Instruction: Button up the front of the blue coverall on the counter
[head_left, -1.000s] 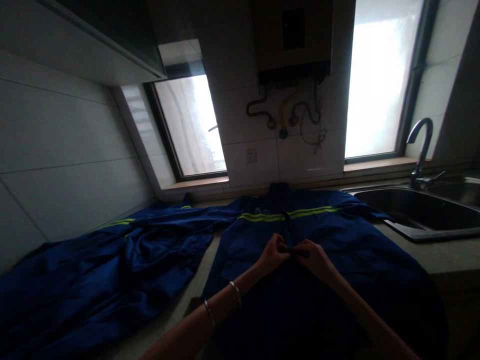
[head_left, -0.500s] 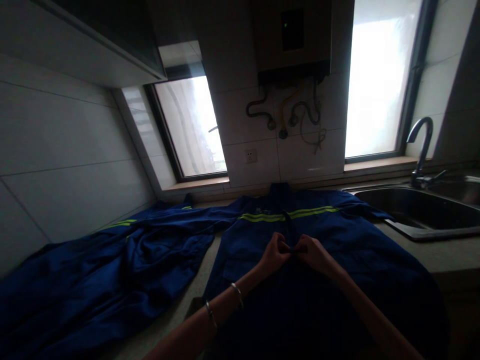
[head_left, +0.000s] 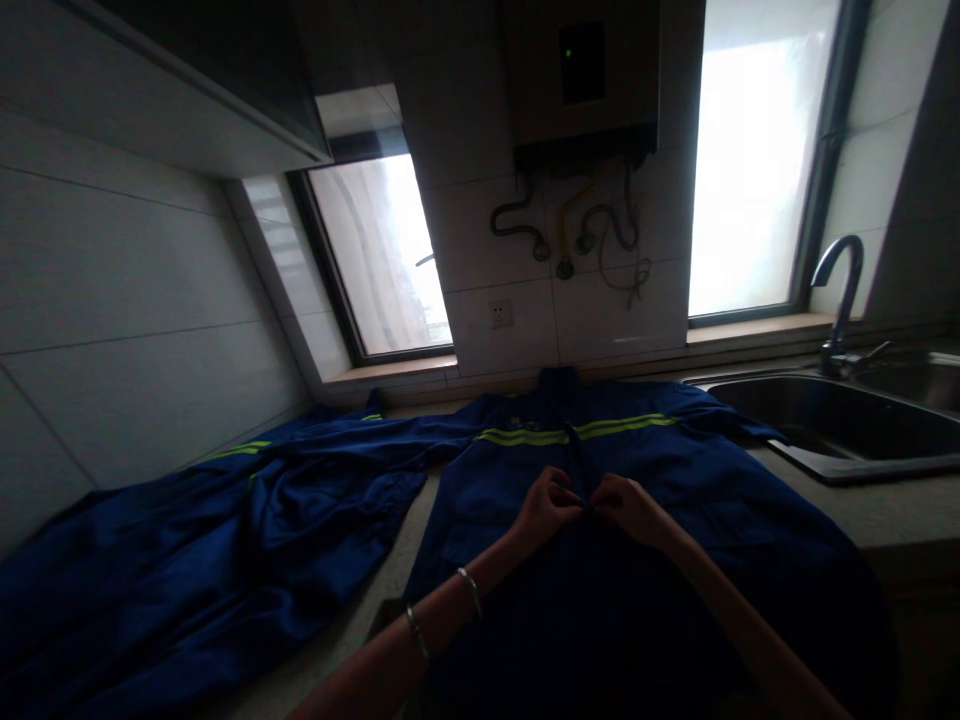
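A dark blue work jacket point(head_left: 675, 520) lies spread flat on the worktop point(head_left: 885, 505), collar toward the tiled wall, a yellow-green reflective stripe point(head_left: 577, 430) crossing its chest. Both hands meet at the jacket's front closure, just below that stripe. The left hand point(head_left: 546, 508) pinches the cloth edge on its side of the opening, its grip closed on the jacket; the right hand point(head_left: 628, 505) does the same on the other side, fingertips nearly touching the left's. The dim light hides whether a button or zip sits between them. Two bracelets point(head_left: 442, 610) ring the left wrist. More blue cloth point(head_left: 225, 540) lies bunched to the left, and a sink point(head_left: 847, 425) with a tap point(head_left: 840, 300) sits to the right.
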